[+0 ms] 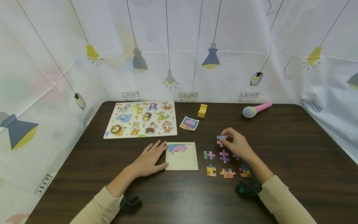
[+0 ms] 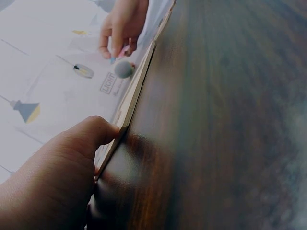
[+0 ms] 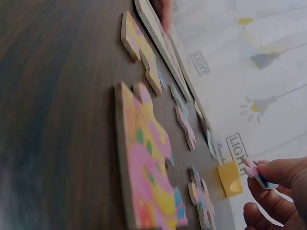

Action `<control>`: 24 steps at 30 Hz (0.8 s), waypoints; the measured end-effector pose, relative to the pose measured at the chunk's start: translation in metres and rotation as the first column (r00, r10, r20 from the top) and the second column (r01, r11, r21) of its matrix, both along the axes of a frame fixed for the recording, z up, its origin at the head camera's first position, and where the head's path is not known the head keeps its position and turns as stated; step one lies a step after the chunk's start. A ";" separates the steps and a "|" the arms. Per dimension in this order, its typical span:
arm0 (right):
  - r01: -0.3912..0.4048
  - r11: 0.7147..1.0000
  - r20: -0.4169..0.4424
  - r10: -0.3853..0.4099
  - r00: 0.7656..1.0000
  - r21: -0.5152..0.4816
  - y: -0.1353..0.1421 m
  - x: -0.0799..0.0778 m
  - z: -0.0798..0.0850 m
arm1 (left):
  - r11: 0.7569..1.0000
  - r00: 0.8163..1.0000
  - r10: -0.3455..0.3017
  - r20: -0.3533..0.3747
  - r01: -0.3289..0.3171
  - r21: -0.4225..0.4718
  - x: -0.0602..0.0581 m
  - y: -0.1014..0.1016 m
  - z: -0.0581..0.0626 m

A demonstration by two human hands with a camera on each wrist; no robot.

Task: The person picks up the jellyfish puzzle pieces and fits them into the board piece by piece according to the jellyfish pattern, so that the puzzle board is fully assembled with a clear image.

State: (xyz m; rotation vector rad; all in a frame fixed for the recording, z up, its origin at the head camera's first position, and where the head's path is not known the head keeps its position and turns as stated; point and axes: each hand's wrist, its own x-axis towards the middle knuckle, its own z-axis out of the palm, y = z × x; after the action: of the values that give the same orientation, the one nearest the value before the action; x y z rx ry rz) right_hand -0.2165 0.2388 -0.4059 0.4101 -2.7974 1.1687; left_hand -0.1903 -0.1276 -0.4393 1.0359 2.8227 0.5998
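My right hand [image 1: 236, 144] pinches a blue and pink puzzle piece [image 1: 221, 140] between thumb and fingers, raised above the table; the piece [image 3: 259, 175] also shows in the right wrist view. Spread out flat, my left hand [image 1: 149, 160] rests at the left edge of a cream puzzle tray [image 1: 181, 163], its thumb [image 2: 98, 129] against the tray's side in the left wrist view. Joined pieces with a pink animal [image 1: 178, 149] lie in the tray's upper left. Right of the tray lie several loose pieces, among them a pink one [image 1: 224, 156] and a yellow one [image 1: 211, 170].
A board of animal shapes [image 1: 142, 119] lies at the back left. Beside it are a small picture card [image 1: 189, 123] and a yellow block [image 1: 202, 110]. A pink toy microphone [image 1: 257, 109] lies at the back right. A printed white curtain [image 1: 184, 71] hangs behind the table.
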 end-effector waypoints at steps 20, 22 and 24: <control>-0.103 0.994 0.024 0.104 0.994 -0.039 -0.043 -0.001 -0.001 | 1.000 1.000 -0.003 0.004 0.003 -0.012 -0.002 0.000 0.000; -0.117 0.992 0.020 0.118 0.993 -0.040 -0.047 -0.001 -0.002 | 1.000 1.000 -0.003 0.003 0.003 -0.011 -0.002 0.000 0.000; -0.130 0.991 0.018 0.131 0.991 -0.042 -0.051 -0.001 -0.003 | 1.000 1.000 -0.003 0.001 0.003 -0.008 -0.001 0.000 0.000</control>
State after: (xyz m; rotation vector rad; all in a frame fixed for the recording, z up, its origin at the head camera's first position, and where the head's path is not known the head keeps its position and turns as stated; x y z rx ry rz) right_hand -0.2177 0.1879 -0.4087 0.5890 -2.7959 1.2604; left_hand -0.1914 -0.1279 -0.4394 1.0377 2.8202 0.5880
